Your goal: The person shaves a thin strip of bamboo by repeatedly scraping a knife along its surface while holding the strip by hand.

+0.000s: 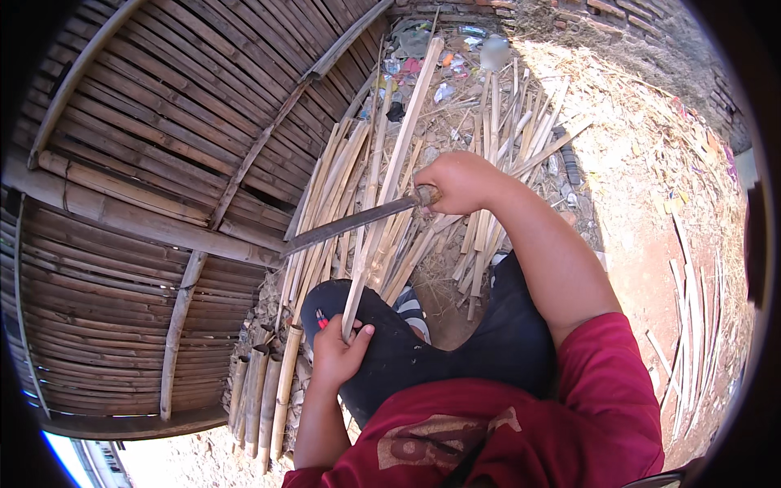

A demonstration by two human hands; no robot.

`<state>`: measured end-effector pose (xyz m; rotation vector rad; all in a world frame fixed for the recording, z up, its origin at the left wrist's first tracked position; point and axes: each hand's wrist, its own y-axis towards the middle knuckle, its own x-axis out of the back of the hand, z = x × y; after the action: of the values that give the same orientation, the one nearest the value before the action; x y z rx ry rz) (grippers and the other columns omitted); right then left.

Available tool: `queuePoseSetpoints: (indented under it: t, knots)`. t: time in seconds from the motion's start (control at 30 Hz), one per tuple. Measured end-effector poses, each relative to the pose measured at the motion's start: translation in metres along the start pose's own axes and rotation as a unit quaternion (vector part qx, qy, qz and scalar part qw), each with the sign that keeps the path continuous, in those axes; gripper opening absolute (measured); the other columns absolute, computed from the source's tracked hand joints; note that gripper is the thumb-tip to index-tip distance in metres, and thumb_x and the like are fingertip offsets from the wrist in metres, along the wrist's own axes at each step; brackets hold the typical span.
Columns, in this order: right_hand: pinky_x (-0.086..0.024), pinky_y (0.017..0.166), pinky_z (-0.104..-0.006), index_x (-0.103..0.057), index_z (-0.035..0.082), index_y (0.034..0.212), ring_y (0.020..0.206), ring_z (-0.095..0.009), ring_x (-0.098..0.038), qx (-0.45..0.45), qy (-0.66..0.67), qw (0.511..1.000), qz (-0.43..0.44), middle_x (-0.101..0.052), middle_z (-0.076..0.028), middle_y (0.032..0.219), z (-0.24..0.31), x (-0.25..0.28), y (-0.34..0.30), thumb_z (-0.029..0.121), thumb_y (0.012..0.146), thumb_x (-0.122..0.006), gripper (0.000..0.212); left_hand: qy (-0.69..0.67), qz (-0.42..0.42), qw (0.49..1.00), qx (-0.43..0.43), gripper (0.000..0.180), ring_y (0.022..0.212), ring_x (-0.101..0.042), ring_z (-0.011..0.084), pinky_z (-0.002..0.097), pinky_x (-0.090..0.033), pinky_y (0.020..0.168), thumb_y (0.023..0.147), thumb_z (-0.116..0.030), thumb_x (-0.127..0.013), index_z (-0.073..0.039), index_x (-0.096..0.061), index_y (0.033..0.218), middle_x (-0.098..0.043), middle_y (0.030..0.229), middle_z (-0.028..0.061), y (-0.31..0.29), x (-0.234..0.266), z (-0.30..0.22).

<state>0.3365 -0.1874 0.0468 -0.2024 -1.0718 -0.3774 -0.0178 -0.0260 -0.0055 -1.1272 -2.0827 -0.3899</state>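
My left hand (342,351) pinches the strip (404,146), my right hand (460,183) clenches the knife (346,228) across it; likely shaving, the next stroke needs steadiness.

The slatted wall (154,122) blocks the left; the knife (346,225) and long strip (409,124) cross ahead over piled sticks (482,244); passing room lies over the sunlit ground (639,215) on the right

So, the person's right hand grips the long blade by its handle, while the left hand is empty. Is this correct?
Not quite: the left hand is not empty. The head view shows it holding the lower end of a long pale strip. The right hand does grip the long blade by its handle.
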Motion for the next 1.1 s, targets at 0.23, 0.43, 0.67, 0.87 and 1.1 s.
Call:
queuePoseSetpoints:
  t: [0.23,0.43,0.67,0.87,1.1]
  knots:
    - [-0.053,0.097,-0.0465,-0.069,-0.001,0.126,0.111,-0.043,-0.067,-0.193,0.094,0.953,-0.215,-0.071,-0.029,0.114,-0.079,0.006,-0.011,0.034,0.084,-0.08,0.055,0.02,0.021,1.0,0.009,0.028,0.064,-0.058,0.0099,0.0295,-0.047,0.06,0.09,-0.024,-0.081,-0.001,-0.066,0.095,-0.064,0.07,0.0028,0.005,0.003,-0.014]
    - [-0.055,0.082,-0.0481,-0.073,0.005,0.109,0.091,-0.043,-0.069,-0.02,0.029,0.993,-0.116,-0.072,-0.023,0.092,-0.027,0.002,-0.005,0.034,0.082,-0.082,0.04,-0.011,-0.012,1.0,-0.025,0.03,0.057,-0.055,0.0099,0.0289,-0.046,0.056,0.089,-0.025,-0.082,0.0,-0.066,0.094,-0.059,0.062,0.0018,0.003,-0.003,0.0]
    - [-0.054,0.09,-0.0492,-0.074,0.007,0.112,0.104,-0.041,-0.068,-0.068,0.034,0.996,-0.045,-0.072,-0.022,0.106,-0.037,0.003,0.003,0.033,0.081,-0.081,0.041,0.011,-0.004,1.0,-0.013,0.032,0.056,-0.057,0.0128,0.0301,-0.047,0.056,0.089,-0.027,-0.082,0.0,-0.067,0.095,-0.059,0.061,0.0037,0.001,-0.001,-0.002]
    - [-0.053,0.096,-0.0467,-0.07,0.001,0.125,0.109,-0.042,-0.068,-0.187,0.079,0.953,-0.223,-0.072,-0.025,0.113,-0.082,0.004,-0.011,0.033,0.083,-0.08,0.054,0.022,0.012,1.0,-0.001,0.029,0.061,-0.056,0.0101,0.0291,-0.047,0.058,0.089,-0.024,-0.082,0.0,-0.066,0.094,-0.061,0.067,0.0024,0.004,-0.001,-0.007]
    - [-0.054,0.088,-0.0502,-0.075,0.012,0.106,0.101,-0.04,-0.069,-0.013,-0.001,1.0,-0.02,-0.073,-0.019,0.101,-0.009,0.003,-0.004,0.033,0.081,-0.081,0.033,-0.019,-0.008,1.0,-0.012,0.031,0.057,-0.055,0.0111,0.0291,-0.046,0.056,0.089,-0.026,-0.083,0.0,-0.067,0.094,-0.058,0.062,0.0027,0.002,-0.006,0.007]
